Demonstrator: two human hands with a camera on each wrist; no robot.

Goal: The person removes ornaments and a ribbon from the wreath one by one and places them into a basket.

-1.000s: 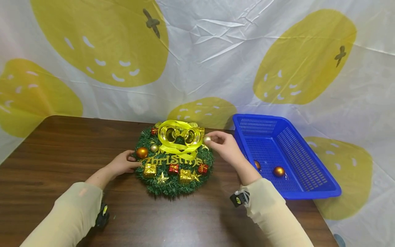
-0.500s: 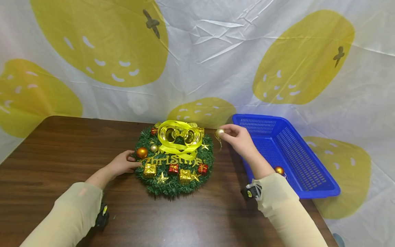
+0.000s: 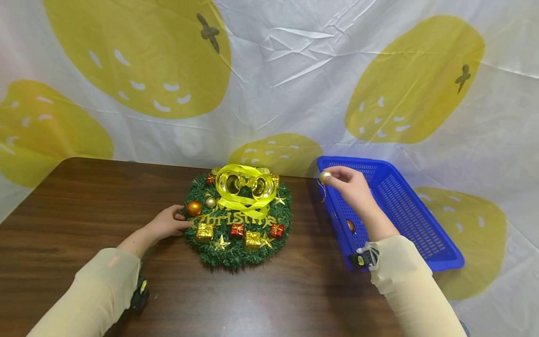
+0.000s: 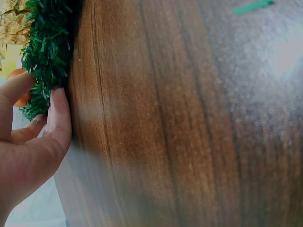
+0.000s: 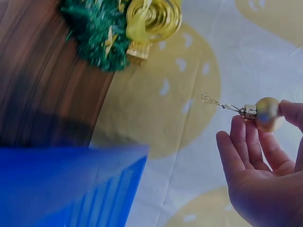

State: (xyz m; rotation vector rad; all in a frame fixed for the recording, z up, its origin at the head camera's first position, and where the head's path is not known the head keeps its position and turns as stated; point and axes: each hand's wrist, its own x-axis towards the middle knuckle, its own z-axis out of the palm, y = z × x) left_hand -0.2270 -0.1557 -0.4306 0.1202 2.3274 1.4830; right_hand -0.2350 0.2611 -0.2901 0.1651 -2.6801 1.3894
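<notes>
A green Christmas wreath lies on the table, decorated with gold and red gift boxes, stars, gold lettering and yellow-ribboned gold bells. My left hand grips its left edge, thumb on top and fingers against the side, as the left wrist view shows. Close by that thumb an orange bauble sits on the wreath, with a small pale gold bauble beside it. Between thumb and fingertips my right hand pinches another small gold bauble, its wire loop hanging free, over the left rim of the blue basket.
Inside the basket an orange bauble shows left of my right forearm, which covers part of the basket. A white curtain with yellow fruit prints hangs behind the table. A green scrap lies on the tabletop.
My right hand has carried the small gold bauble rightward, from the wreath's right edge to the basket's rim. The left hand and the wreath have stayed in place.
</notes>
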